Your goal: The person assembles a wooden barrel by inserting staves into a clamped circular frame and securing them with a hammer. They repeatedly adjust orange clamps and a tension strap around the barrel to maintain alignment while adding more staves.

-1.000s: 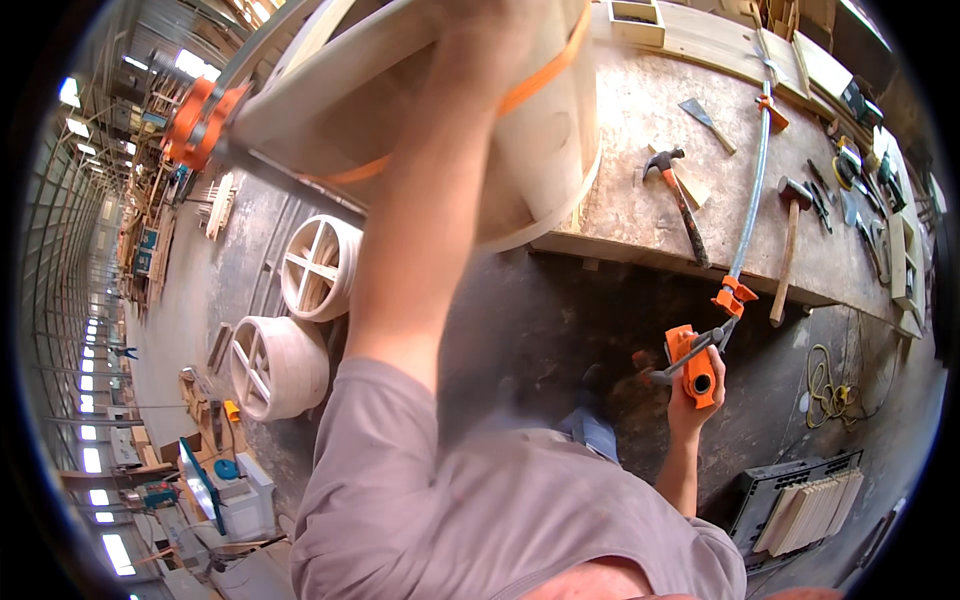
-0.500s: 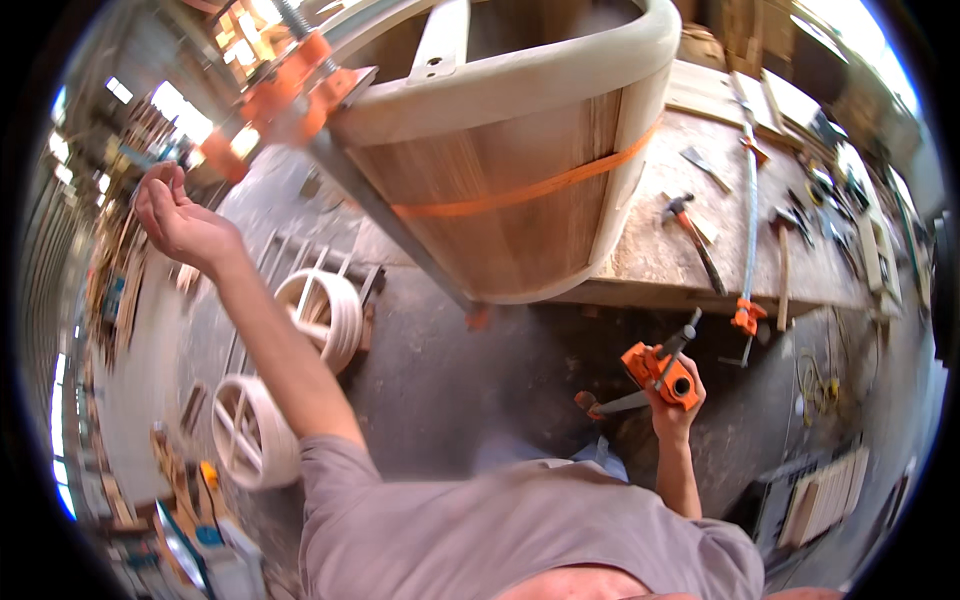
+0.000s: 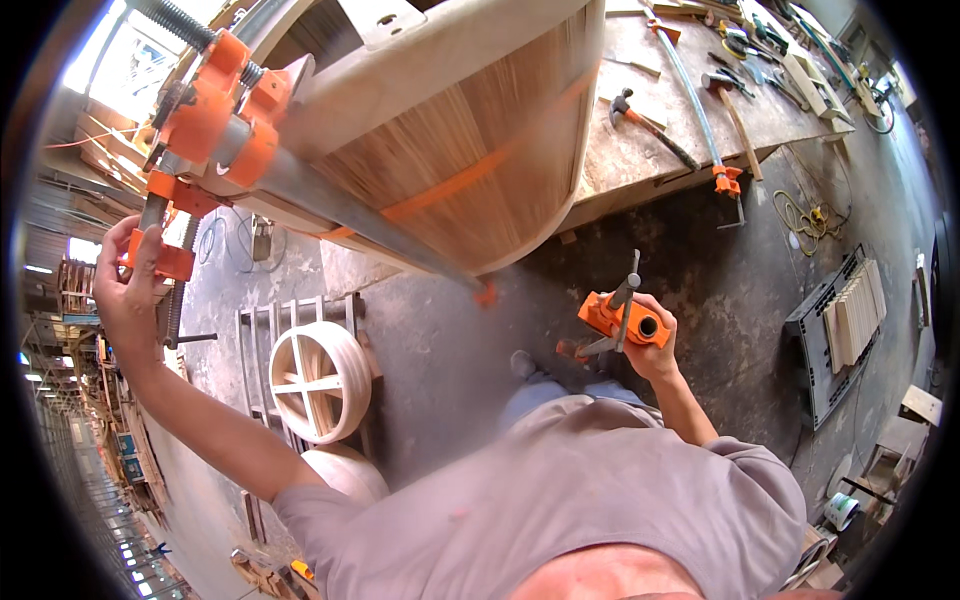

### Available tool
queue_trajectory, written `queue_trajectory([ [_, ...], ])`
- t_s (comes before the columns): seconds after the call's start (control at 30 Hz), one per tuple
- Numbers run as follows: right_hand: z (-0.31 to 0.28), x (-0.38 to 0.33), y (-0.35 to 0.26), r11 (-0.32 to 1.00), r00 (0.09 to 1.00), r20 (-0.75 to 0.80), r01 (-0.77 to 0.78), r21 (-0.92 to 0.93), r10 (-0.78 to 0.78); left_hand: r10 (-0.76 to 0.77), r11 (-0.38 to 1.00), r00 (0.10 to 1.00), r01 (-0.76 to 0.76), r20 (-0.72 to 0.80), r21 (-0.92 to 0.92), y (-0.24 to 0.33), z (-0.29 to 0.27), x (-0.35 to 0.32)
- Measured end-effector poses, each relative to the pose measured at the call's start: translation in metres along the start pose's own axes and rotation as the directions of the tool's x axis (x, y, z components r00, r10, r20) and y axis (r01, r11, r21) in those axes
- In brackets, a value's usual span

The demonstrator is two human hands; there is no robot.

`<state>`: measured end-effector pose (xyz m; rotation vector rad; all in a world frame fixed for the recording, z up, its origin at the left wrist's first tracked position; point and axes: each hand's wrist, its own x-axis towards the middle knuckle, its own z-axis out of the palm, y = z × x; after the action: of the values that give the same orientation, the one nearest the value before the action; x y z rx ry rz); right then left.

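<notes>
A large curved wooden tub [image 3: 450, 140] with a pale thick rim and an orange strap [image 3: 450, 185] around it stands at the upper middle. A pipe clamp [image 3: 350, 210] runs diagonally along its near side, with orange heads at the upper left. At far left, my left hand [image 3: 130, 290] has its fingers and thumb closed around a lower orange clamp jaw [image 3: 175, 262] with a threaded screw and crossbar. Lower right of the tub, my right hand [image 3: 655, 350] grips the orange head of another pipe clamp [image 3: 610, 318]; its pipe is largely foreshortened.
On the workbench [image 3: 625, 170] at right lie a hammer [image 3: 650, 130], a mallet [image 3: 740, 120] and a long bar clamp [image 3: 700, 100]. Round slatted wooden frames [image 3: 320, 380] sit low at left. A yellow cord [image 3: 810, 220] and stacked boards [image 3: 855, 312] are on the floor at right.
My left hand has gone from open in the air to closed around the clamp jaw. The view has shifted, with the tub nearer and larger. My right hand still holds its clamp.
</notes>
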<state>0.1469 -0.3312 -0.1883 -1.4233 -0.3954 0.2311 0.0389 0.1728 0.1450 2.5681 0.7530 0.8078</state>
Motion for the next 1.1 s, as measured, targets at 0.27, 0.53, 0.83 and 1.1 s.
queue_trajectory([
  [0.27, -0.017, -0.019, -0.003, 1.0, 1.0, 0.027, -0.012, -0.009, 0.012, 0.157, 0.509, 0.908, 0.263, 0.389, -0.82, -0.08, 0.041, -0.011],
  [0.53, -0.066, -0.007, 0.003, 0.993, 0.984, 0.148, 0.104, -0.051, -0.096, 0.156, 0.037, 0.922, 0.352, 0.353, -0.935, -0.074, 0.036, -0.034],
  [0.83, -0.083, 0.018, 0.01, 0.995, 0.974, 0.225, -0.004, -0.104, 0.027, 0.081, -0.033, 0.946, 0.318, 0.314, -0.948, 0.007, 0.06, -0.108],
  [1.1, -0.049, 0.048, -0.003, 0.948, 0.926, 0.246, 0.312, -0.067, -0.288, -0.029, 0.17, 0.954, 0.3, 0.3, -0.939, 0.1, 0.086, -0.129],
])
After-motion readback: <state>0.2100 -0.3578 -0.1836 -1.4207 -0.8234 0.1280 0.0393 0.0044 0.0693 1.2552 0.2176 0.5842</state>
